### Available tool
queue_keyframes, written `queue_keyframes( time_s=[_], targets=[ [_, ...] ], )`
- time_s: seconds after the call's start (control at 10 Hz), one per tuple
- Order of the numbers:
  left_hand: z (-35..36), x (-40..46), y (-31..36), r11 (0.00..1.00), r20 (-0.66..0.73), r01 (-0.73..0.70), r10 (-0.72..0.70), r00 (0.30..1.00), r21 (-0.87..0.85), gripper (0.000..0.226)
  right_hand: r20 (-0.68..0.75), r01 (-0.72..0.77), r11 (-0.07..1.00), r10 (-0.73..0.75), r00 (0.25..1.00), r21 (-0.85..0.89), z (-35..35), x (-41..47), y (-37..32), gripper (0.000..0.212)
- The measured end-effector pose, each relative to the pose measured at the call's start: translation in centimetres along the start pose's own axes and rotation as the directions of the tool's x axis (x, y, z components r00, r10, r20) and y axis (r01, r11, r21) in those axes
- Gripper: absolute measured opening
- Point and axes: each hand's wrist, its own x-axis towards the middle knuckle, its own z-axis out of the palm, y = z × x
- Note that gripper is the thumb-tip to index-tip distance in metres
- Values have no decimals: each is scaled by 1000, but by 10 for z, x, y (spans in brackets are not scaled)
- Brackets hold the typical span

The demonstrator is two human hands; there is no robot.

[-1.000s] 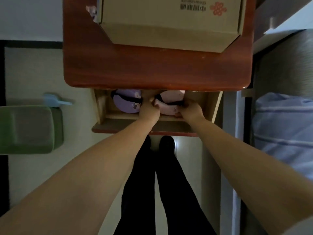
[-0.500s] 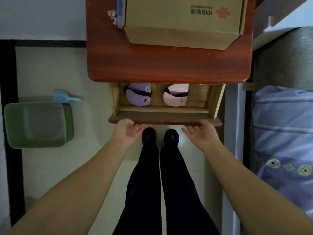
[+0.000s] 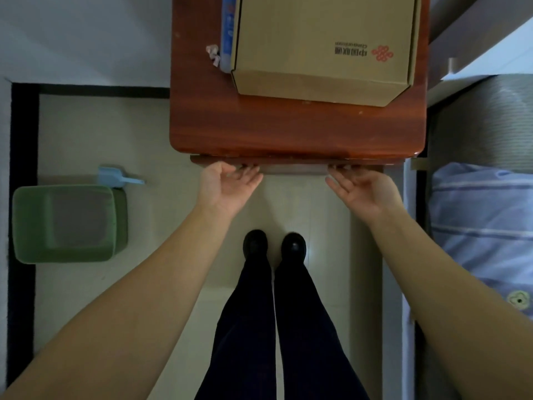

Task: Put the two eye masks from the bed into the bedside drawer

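The bedside drawer [image 3: 294, 168] is pushed in under the red-brown top of the bedside table [image 3: 288, 128]; only a thin strip of its front shows. Both eye masks are hidden inside it. My left hand [image 3: 227, 189] rests with its fingertips against the left part of the drawer front, palm up and fingers apart. My right hand [image 3: 363, 190] touches the right part of the front the same way. Neither hand holds anything.
A cardboard box [image 3: 323, 44] with a red logo fills the back of the table top, a blue package [image 3: 227, 33] beside it. A green bin [image 3: 67, 223] and a blue scoop [image 3: 115, 177] sit on the floor at left. The bed with striped bedding [image 3: 484, 226] lies at right.
Both hands came out of the drawer, leaving the purple and pink eye masks inside, then pushed the drawer front inward. The drawer went from open to nearly flush, hiding the masks.
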Motion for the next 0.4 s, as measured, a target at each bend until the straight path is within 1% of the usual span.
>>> queue_keyframes(
  time_s=[0.1,0.2,0.3,0.4],
  targets=[
    [12,14,9,998,42,-20,18,999,53,30,-3,4,998,-3,1000,68,15,10,-7,45],
    [5,16,12,989,62,-42,34,998,139,33,10,-18,999,18,1000,-30,16,8,-1,33],
    [-3,1,13,816,12,-43,43,999,576,44,-14,-35,946,33,999,-322,26,-19,-3,30],
    [-55,-47,13,264,-59,26,120,991,964,46,10,-13,864,21,1000,-504,19,-75,-21,50]
  ],
)
